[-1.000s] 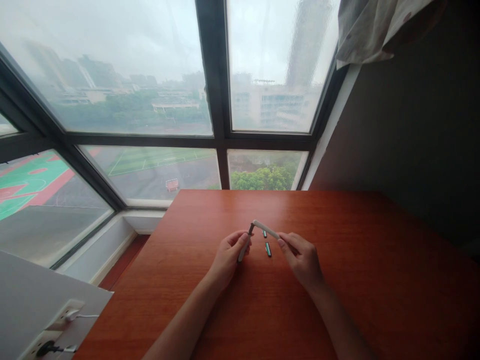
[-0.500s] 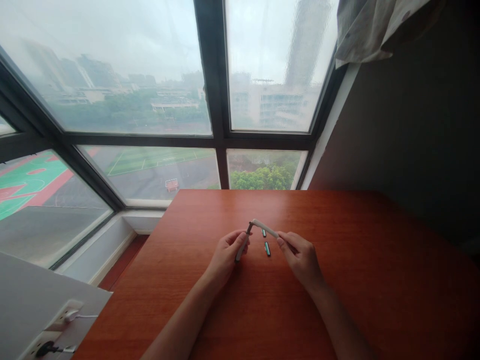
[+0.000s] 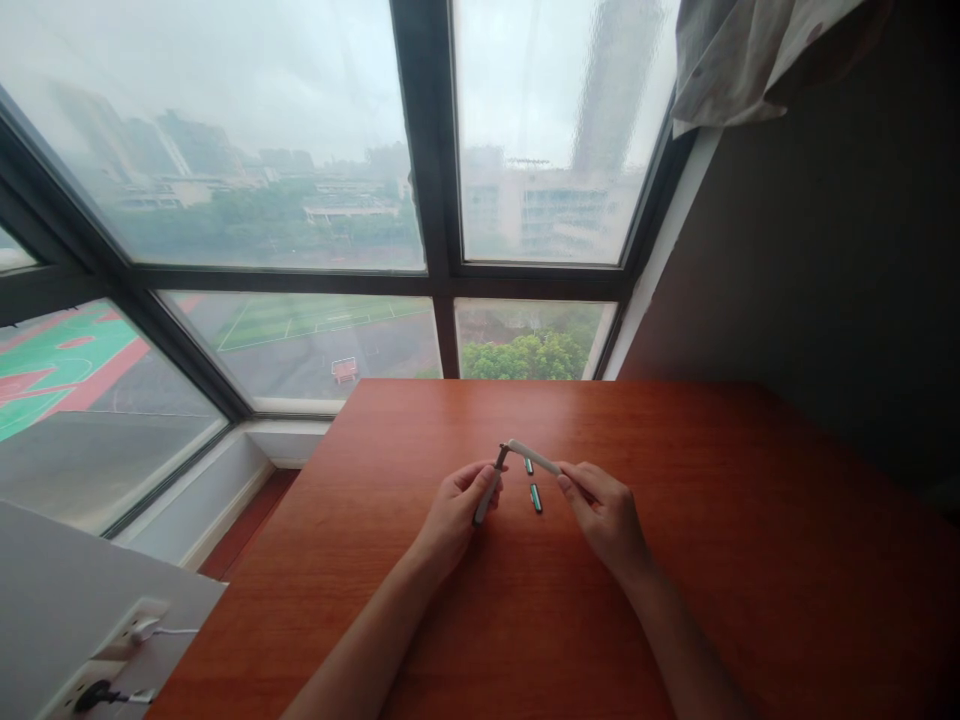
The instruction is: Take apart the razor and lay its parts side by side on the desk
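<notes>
Head view. We see the worktop (image 3: 750, 560), reddish wood, filling the lower half. Left hand (image 3: 452, 512) sits near picture centre, its grip closed around the lower part of a slim grey stick (image 3: 487, 492). The stick tilts up toward 1 o'clock and its dark upper end is free of the fingers.

Right hand (image 3: 609, 515) is at 3 o'clock of the left one, apart from it. Its grip is narrow, thumb and forefinger pinched on the near end of a white strip (image 3: 534, 458). The strip runs from the fingertips toward 10 o'clock and its far end meets the stick's dark tip, so the two pieces make a peak above the worktop. We cannot tell if they are joined or only touching.

Two small dark cells lie on the worktop under that peak. The far cell (image 3: 529, 466) is just below the strip. The near cell (image 3: 535, 497) is at 6 o'clock of it, between the hands, touching neither. Both forearms come in bare from 6 o'clock.

At 12 o'clock is a big window (image 3: 300, 150) with a dark frame, hazy buildings and sports courts outside. A patterned curtain (image 3: 750, 60) hangs at 1 o'clock. At 8 o'clock, off the worktop, a white power strip (image 3: 112, 655) has plugs in it.
</notes>
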A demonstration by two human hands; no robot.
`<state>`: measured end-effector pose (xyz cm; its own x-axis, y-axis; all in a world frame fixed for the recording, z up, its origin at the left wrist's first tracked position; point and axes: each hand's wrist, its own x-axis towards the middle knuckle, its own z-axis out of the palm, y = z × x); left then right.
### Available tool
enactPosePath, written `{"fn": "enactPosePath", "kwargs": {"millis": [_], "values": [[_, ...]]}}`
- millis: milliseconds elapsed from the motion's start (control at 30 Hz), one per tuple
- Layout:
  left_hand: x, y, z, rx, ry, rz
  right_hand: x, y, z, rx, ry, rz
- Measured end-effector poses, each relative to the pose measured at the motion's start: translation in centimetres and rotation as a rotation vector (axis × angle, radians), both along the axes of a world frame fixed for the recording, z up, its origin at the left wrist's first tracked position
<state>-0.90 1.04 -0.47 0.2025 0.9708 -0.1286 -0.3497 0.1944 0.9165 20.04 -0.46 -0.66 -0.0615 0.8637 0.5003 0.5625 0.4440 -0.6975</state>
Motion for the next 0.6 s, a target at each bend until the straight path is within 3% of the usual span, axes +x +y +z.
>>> {"fn": "enactPosePath", "kwargs": {"millis": [333, 600], "values": [[0.18, -0.12, -0.05, 0.033, 0.07, -0.016, -0.01, -0.11, 0.02, -0.021, 0.01, 0.027], [-0.1, 0.06, -0.39, 0.038, 0.044, 0.004, 0.43, 0.08, -0.14, 0.005, -0.024, -0.033]]}}
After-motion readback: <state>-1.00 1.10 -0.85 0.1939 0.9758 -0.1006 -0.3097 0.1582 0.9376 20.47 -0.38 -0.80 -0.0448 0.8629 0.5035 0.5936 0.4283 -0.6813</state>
